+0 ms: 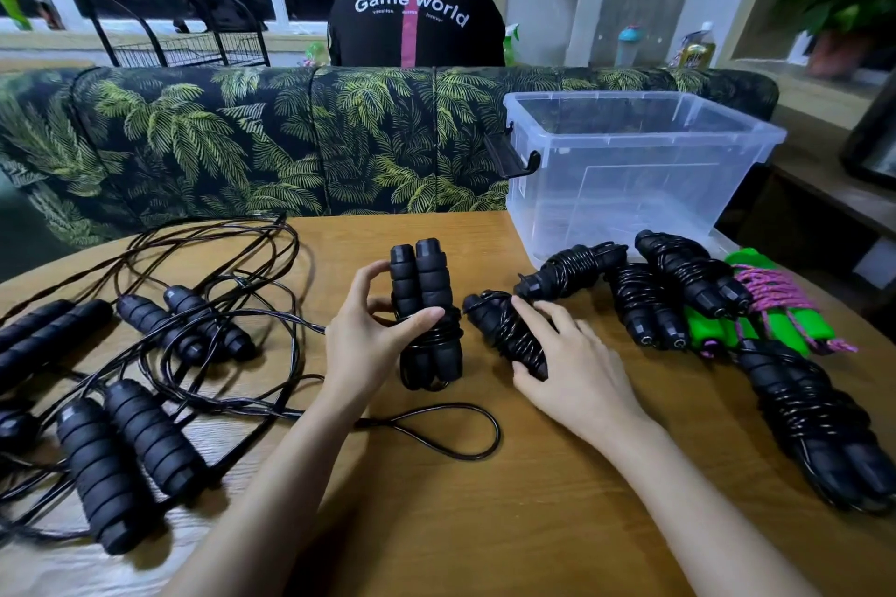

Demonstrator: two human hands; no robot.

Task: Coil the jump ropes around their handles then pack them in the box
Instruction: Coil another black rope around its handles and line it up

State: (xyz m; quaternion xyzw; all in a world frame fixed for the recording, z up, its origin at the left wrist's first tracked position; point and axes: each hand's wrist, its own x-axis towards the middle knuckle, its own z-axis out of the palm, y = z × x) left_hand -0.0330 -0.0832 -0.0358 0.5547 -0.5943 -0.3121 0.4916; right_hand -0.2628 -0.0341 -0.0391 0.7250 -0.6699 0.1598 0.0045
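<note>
A person's two bare hands work over a round wooden table (436,524). The left hand (368,344) grips a pair of black ribbed foam jump-rope handles (426,305), holding them upright and side by side, thumb across the front and fingers curled behind. Thin black cord is wound around the lower half of this pair, and a loose loop of the same black cord (451,431) trails on the table just below the left wrist.

The right hand (572,364) lies palm down on a coiled black jump rope bundle (504,330), fingers closed around it, immediately right of the upright pair.

Beyond the right hand's fingertips lie three more coiled black bundles (679,276), touching one another. Further right rests a bright green-handled rope wrapped in pink cord (776,301), and nearer the right forearm another large coiled black bundle (814,412).

Past those bundles, farther from the right hand, stands a clear plastic storage box (630,160) with no lid, nothing visible inside.

Left of the left hand, several uncoiled black ropes (160,344) sprawl in tangled loops with their foam handles lying flat.
</note>
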